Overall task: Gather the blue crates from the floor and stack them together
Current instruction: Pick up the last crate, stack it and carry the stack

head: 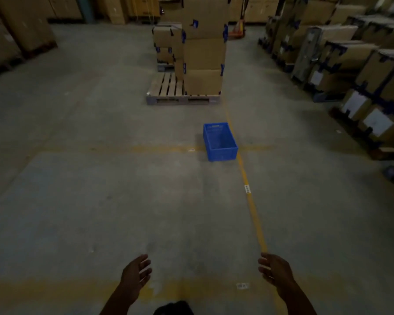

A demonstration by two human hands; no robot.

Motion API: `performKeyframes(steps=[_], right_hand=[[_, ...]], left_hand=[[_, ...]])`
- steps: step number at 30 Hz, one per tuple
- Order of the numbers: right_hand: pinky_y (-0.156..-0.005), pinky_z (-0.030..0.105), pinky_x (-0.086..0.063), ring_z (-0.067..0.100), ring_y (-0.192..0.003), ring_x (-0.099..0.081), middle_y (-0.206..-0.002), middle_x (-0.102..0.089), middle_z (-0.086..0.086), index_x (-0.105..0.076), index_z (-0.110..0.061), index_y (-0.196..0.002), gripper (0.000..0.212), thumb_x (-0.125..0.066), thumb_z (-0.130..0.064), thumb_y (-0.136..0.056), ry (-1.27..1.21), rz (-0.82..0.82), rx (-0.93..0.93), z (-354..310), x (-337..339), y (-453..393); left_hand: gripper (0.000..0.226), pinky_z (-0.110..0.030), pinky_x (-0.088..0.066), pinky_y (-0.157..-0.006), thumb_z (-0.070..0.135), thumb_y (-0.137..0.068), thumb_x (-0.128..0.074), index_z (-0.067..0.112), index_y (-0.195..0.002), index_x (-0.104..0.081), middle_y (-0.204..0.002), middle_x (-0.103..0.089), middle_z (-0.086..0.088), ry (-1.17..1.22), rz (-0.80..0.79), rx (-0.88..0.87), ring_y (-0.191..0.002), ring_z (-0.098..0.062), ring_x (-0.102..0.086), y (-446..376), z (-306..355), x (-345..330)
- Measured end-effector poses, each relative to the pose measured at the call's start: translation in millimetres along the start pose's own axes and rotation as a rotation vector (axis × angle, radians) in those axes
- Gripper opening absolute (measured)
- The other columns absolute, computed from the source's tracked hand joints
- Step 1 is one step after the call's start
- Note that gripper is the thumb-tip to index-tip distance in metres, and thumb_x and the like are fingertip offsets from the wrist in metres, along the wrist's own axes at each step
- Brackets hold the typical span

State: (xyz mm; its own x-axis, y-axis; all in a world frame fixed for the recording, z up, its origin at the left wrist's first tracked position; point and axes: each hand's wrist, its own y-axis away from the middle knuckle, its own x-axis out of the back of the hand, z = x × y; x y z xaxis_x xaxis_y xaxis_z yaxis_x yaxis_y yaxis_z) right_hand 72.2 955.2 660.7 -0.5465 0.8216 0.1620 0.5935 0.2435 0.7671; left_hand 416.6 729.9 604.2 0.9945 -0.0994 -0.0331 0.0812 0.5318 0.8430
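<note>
One blue plastic crate stands upright and empty on the concrete floor, a few steps ahead, beside a yellow floor line. My left hand and my right hand reach forward at the bottom of the view, palms facing each other, fingers relaxed, holding nothing. Both hands are far short of the crate.
A wooden pallet with tall stacked cardboard boxes stands beyond the crate. Rows of palletised boxes line the right side, and more boxes stand at the far left. Yellow lines cross the bare floor.
</note>
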Motion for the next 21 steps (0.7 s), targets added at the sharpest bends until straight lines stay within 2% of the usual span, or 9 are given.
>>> performKeyframes(steps=[4, 9, 13, 18, 21], right_hand=[[-0.067, 0.034, -0.045, 0.030, -0.078, -0.061, -0.095, -0.067, 0.015, -0.064, 0.001, -0.116, 0.028, -0.052, -0.019, -0.100, -0.041, 0.022, -0.101, -43, -17, -77], [-0.072, 0.036, -0.046, 0.028, -0.077, -0.061, -0.093, -0.066, 0.014, -0.064, -0.001, -0.117, 0.028, -0.051, -0.019, -0.100, -0.063, 0.077, -0.209, -113, -57, -163], [-0.091, 0.044, -0.046, 0.033, -0.090, -0.060, -0.101, -0.065, 0.016, -0.063, -0.001, -0.112, 0.024, -0.048, -0.017, -0.102, -0.069, 0.061, -0.232, -193, -94, -209], [-0.100, 0.047, -0.046, 0.034, -0.093, -0.059, -0.098, -0.064, 0.014, -0.062, -0.002, -0.114, 0.023, -0.049, -0.017, -0.102, -0.089, 0.030, -0.262, -285, -131, -283], [-0.089, 0.042, -0.046, 0.031, -0.085, -0.060, -0.101, -0.064, 0.015, -0.062, -0.003, -0.112, 0.022, -0.049, -0.016, -0.101, -0.092, 0.031, -0.250, -341, -159, -339]], left_hand=[[0.040, -0.040, -0.043, -0.089, 0.038, -0.102, -0.054, 0.009, -0.128, -0.064, -0.113, -0.063, -0.010, 0.025, 0.038, 0.091, -0.089, -0.029, -0.058, -61, 37, -35], [0.042, -0.044, -0.041, -0.101, 0.035, -0.104, -0.050, 0.007, -0.133, -0.060, -0.127, -0.060, -0.013, 0.034, 0.047, 0.133, -0.108, -0.032, -0.054, -139, 120, -100], [0.035, -0.043, -0.042, -0.103, 0.032, -0.103, -0.050, 0.010, -0.128, -0.062, -0.127, -0.061, -0.013, -0.082, -0.003, 0.078, -0.106, -0.032, -0.058, -187, 204, -163], [0.030, -0.037, -0.045, -0.087, 0.034, -0.101, -0.054, 0.013, -0.119, -0.066, -0.110, -0.068, -0.008, -0.209, -0.058, 0.018, -0.093, -0.028, -0.063, -244, 311, -245], [0.026, -0.034, -0.046, -0.081, 0.033, -0.102, -0.053, 0.014, -0.113, -0.067, -0.112, -0.067, -0.009, -0.240, -0.063, 0.012, -0.088, -0.026, -0.063, -287, 370, -292]])
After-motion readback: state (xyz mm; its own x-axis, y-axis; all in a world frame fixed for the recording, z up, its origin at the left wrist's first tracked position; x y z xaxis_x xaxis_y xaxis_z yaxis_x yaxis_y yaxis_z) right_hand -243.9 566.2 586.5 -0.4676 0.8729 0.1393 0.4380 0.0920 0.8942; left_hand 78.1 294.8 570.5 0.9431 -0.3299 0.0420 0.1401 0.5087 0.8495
